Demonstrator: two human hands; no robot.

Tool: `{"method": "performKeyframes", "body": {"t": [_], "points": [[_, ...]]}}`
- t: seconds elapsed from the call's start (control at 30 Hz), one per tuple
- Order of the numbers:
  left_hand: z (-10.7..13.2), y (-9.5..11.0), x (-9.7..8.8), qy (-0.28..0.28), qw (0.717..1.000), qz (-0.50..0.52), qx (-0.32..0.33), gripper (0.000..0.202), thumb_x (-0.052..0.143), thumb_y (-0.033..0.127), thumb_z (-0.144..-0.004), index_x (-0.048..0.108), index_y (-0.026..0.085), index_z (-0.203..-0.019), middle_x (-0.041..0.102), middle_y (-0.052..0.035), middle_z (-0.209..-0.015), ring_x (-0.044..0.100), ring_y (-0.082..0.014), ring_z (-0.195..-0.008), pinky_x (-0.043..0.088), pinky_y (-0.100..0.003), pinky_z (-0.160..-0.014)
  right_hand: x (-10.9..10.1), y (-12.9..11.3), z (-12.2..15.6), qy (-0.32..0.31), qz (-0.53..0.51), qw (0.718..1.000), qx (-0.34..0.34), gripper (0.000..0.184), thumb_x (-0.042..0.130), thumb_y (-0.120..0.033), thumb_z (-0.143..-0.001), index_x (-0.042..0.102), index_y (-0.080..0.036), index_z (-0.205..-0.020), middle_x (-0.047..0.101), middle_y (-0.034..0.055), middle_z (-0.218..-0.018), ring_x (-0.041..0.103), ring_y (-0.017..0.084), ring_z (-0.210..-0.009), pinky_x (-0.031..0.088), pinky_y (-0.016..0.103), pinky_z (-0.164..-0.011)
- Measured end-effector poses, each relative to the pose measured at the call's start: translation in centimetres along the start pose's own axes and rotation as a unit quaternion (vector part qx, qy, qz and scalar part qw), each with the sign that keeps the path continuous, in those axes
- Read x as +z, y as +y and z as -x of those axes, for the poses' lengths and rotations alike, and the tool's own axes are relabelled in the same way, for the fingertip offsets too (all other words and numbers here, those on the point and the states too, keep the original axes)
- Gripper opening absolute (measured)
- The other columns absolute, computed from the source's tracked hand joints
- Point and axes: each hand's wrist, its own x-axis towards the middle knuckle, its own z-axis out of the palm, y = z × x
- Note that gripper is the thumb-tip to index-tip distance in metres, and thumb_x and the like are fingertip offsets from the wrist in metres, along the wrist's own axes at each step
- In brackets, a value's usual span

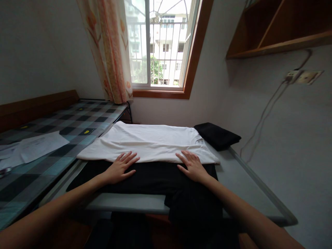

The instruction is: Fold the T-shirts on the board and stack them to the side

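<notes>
A white garment [155,138], probably a shirt, lies spread across the table, with soft creases along its near half. Under its near edge a black cloth [153,178] shows, partly hanging over the table's front edge on the right. My left hand [121,167] rests palm down with fingers spread, its fingertips on the white garment's near edge and its palm over the black cloth. In the same way my right hand [192,166] lies flat further right, fingers apart, touching both cloths. Neither hand grips anything.
A folded black cloth [218,136] sits at the table's [254,186] back right. To the left is a bed with a checked cover [90,116] and papers [43,147]. Cables [264,110] hang from a wall socket [294,76] at right, below a wooden shelf [280,45].
</notes>
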Motion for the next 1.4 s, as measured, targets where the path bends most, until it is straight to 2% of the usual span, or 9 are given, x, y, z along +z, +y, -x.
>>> {"method": "performKeyframes", "body": {"t": [0.13,0.23,0.33,0.5,0.7,1.07,1.17,1.3,1.4], "points": [[-0.3,-1.0,-0.9,0.031,0.997,0.039,-0.066,0.054,0.034,0.052,-0.096,0.043,0.028,-0.143,0.043,-0.0045,-0.149,0.04,-0.0237,-0.136,0.031,-0.04,-0.113,-0.6,-0.1,0.0,0.013,-0.034,0.999,0.001,0.051,0.041,-0.051,-0.095,0.05,-0.027,-0.139,0.049,0.0113,-0.142,0.041,0.028,-0.131,0.032,0.047,-0.107],[-0.5,-4.0,-3.2,0.105,0.972,0.007,-0.209,0.048,0.035,0.042,-0.094,0.057,0.02,-0.13,0.058,-0.0101,-0.133,0.05,-0.0266,-0.126,0.038,-0.04,-0.106,-1.6,1.3,-1.1,0.03,-0.072,0.996,0.037,0.043,0.04,-0.046,-0.096,0.061,-0.024,-0.126,0.059,0.0102,-0.13,0.052,0.026,-0.121,0.038,0.043,-0.101],[0.6,-8.4,-6.1,0.134,0.909,-0.073,-0.387,0.046,0.035,0.039,-0.092,0.06,0.017,-0.125,0.059,-0.015,-0.128,0.054,-0.0334,-0.118,0.042,-0.045,-0.098,-2.9,4.6,-2.7,0.066,-0.078,0.985,0.136,0.034,0.046,-0.039,-0.093,0.068,-0.021,-0.112,0.064,0.0102,-0.12,0.058,0.025,-0.111,0.042,0.038,-0.095],[3.2,-15.1,-8.2,-0.043,0.841,0.008,-0.539,0.056,0.041,0.053,-0.088,0.059,0.011,-0.12,0.06,-0.0198,-0.124,0.059,-0.0354,-0.107,0.046,-0.041,-0.083,-3.3,10.4,-3.8,0.081,-0.082,0.932,0.343,0.035,0.048,-0.038,-0.09,0.069,-0.017,-0.109,0.067,0.0119,-0.104,0.063,0.024,-0.094,0.046,0.031,-0.079],[4.3,-17.9,-7.2,-0.086,0.848,0.018,-0.523,0.049,0.043,0.052,-0.088,0.065,0.009,-0.092,0.068,-0.0179,-0.106,0.062,-0.0291,-0.097,0.044,-0.03,-0.076,-1.5,10.7,-3.0,0.052,-0.086,0.92,0.38,0.046,0.042,-0.05,-0.091,0.07,-0.019,-0.109,0.067,0.0143,-0.109,0.063,0.026,-0.096,0.045,0.033,-0.078],[2.9,-15.5,-9.2,-0.062,0.851,0.044,-0.52,0.045,0.054,0.057,-0.081,0.058,0.014,-0.067,0.062,-0.0056,-0.063,0.061,-0.0251,-0.076,0.043,-0.026,-0.061,-1.3,10.2,-2.6,0.038,-0.067,0.928,0.364,0.052,0.04,-0.054,-0.091,0.067,-0.02,-0.118,0.062,0.0161,-0.118,0.057,0.032,-0.106,0.044,0.04,-0.086],[2.4,-15.1,-9.7,-0.029,0.847,0.099,-0.521,0.041,0.054,0.051,-0.084,0.058,0.011,-0.076,0.065,-0.0071,-0.077,0.061,-0.0252,-0.083,0.044,-0.026,-0.066,-1.1,10.2,-2.5,0.034,-0.064,0.929,0.363,0.052,0.04,-0.054,-0.091,0.067,-0.02,-0.118,0.061,0.0159,-0.118,0.057,0.032,-0.106,0.044,0.041,-0.087],[2.1,-14.9,-9.9,0.064,0.842,0.207,-0.495,0.044,0.059,0.044,-0.084,0.054,0.009,-0.109,0.063,-0.0094,-0.107,0.059,-0.0222,-0.096,0.047,-0.027,-0.077,-1.0,10.2,-2.5,0.033,-0.059,0.931,0.36,0.052,0.039,-0.053,-0.091,0.067,-0.02,-0.119,0.06,0.016,-0.12,0.056,0.032,-0.107,0.043,0.042,-0.088],[1.7,-15.1,-9.7,0.099,0.839,0.276,-0.458,0.045,0.056,0.048,-0.086,0.055,0.009,-0.108,0.065,-0.0064,-0.092,0.06,-0.02,-0.081,0.05,-0.03,-0.068,-1.1,10.2,-2.4,0.031,-0.058,0.931,0.36,0.051,0.039,-0.052,-0.091,0.066,-0.02,-0.12,0.06,0.0156,-0.121,0.056,0.032,-0.107,0.043,0.042,-0.089]]}}
